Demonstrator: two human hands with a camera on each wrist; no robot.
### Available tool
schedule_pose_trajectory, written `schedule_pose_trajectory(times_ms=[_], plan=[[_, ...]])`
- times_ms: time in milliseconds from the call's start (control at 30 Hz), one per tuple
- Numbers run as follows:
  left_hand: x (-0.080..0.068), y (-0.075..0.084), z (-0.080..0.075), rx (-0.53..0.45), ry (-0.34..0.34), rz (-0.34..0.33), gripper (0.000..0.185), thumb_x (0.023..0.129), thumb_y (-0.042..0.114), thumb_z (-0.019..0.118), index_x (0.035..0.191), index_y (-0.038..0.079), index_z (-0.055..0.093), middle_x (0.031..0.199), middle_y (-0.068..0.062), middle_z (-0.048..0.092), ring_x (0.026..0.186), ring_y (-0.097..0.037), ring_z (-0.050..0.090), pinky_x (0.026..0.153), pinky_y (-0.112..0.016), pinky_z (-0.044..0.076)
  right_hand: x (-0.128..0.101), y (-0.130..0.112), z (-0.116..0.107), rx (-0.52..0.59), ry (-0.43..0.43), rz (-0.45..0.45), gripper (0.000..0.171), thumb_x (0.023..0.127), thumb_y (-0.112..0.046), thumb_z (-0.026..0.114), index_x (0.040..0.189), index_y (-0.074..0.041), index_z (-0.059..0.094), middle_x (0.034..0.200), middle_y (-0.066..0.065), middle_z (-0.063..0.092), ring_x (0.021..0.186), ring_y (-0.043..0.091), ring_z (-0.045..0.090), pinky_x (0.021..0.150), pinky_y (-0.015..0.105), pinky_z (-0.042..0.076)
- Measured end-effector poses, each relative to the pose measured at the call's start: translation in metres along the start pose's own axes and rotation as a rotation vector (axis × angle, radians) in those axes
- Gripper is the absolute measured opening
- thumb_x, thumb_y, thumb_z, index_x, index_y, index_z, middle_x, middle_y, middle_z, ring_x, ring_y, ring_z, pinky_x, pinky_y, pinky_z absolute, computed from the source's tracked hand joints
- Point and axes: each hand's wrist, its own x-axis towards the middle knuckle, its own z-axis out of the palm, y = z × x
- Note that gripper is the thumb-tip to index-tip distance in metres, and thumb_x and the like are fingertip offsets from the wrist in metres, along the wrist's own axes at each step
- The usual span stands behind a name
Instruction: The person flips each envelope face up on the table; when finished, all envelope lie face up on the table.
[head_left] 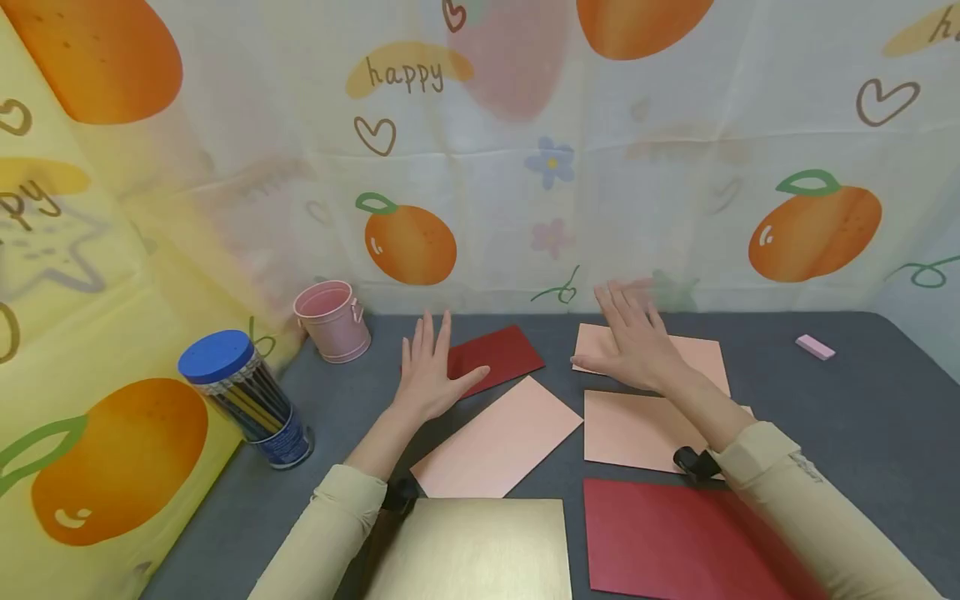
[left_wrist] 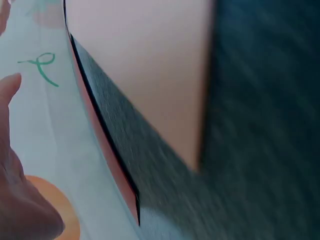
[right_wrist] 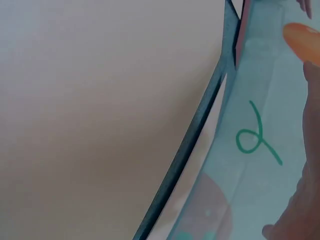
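My left hand (head_left: 429, 375) is held with fingers straight and spread, beside a dark red card (head_left: 506, 354) at the back. Nothing is in its grasp, and in the left wrist view its thumb (left_wrist: 11, 87) shows against the curtain, apart from the cards. My right hand (head_left: 637, 350) is spread likewise over a pink card (head_left: 701, 354), holding nothing. A second pink card (head_left: 630, 429) lies under the right forearm. Between the arms a third pink card (head_left: 498, 442) lies askew. Nearest me are a gold card (head_left: 480, 550) and a larger red card (head_left: 667, 537), partly covered by the right sleeve.
A clear pencil tub with a blue lid (head_left: 217, 354) stands on the left of the dark table (head_left: 847, 467). Behind it is a small pink bucket (head_left: 333, 321). A pink eraser (head_left: 815, 347) lies at the far right. A fruit-patterned curtain (head_left: 495, 183) hangs along the back edge.
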Motion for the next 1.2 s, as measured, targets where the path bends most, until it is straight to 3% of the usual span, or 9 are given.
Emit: schedule_pose_trajectory(times_ms=[233, 367, 567, 867, 1200], plan=[[-0.013, -0.017, -0.008, -0.028, -0.082, 0.043, 0.109, 0.083, 0.063, 0.061, 0.157, 0.007, 0.003, 0.162, -0.019, -0.002, 0.147, -0.038, 0.001, 0.115, -0.058, 0.004, 0.011, -0.012, 0.008, 0.106, -0.082, -0.151, 0.109, 0.084, -0.066, 0.063, 0.158, -0.013, 0.004, 0.163, 0.010, 0.003, 0.149, 0.028, 0.003, 0.115, 0.055, 0.014], [-0.023, -0.031, -0.013, -0.060, -0.121, 0.070, 0.110, 0.081, 0.060, 0.065, 0.156, 0.004, 0.007, 0.161, -0.020, 0.003, 0.147, -0.040, 0.006, 0.114, -0.060, 0.008, 0.016, -0.020, 0.016, 0.206, -0.155, -0.199, 0.104, 0.086, -0.060, 0.064, 0.158, -0.015, 0.004, 0.163, 0.005, 0.000, 0.149, 0.027, 0.004, 0.114, 0.055, 0.019], [-0.036, -0.051, -0.016, -0.112, -0.185, 0.085, 0.112, 0.079, 0.057, 0.071, 0.156, 0.003, 0.011, 0.161, -0.020, 0.007, 0.146, -0.041, 0.009, 0.113, -0.061, 0.015, 0.024, -0.031, 0.028, 0.337, -0.251, -0.236, 0.094, 0.089, -0.044, 0.069, 0.158, -0.013, 0.012, 0.163, 0.009, 0.003, 0.148, 0.031, 0.007, 0.113, 0.057, 0.020], [-0.040, -0.075, -0.018, -0.152, -0.261, 0.080, 0.109, 0.083, 0.057, 0.069, 0.156, 0.001, 0.010, 0.161, -0.019, 0.007, 0.147, -0.038, 0.009, 0.112, -0.061, 0.019, 0.039, -0.043, 0.040, 0.322, -0.368, -0.216, 0.087, 0.092, -0.041, 0.067, 0.157, -0.014, 0.016, 0.163, 0.012, 0.007, 0.148, 0.031, 0.010, 0.113, 0.057, 0.020], [-0.041, -0.080, -0.017, -0.117, -0.290, 0.107, 0.100, 0.088, 0.051, 0.067, 0.154, -0.004, 0.014, 0.160, -0.023, 0.012, 0.146, -0.039, 0.011, 0.113, -0.056, 0.020, 0.047, -0.044, 0.048, 0.316, -0.419, -0.195, 0.083, 0.094, -0.039, 0.064, 0.156, -0.009, 0.019, 0.161, 0.017, 0.010, 0.147, 0.034, 0.011, 0.114, 0.058, 0.017]])
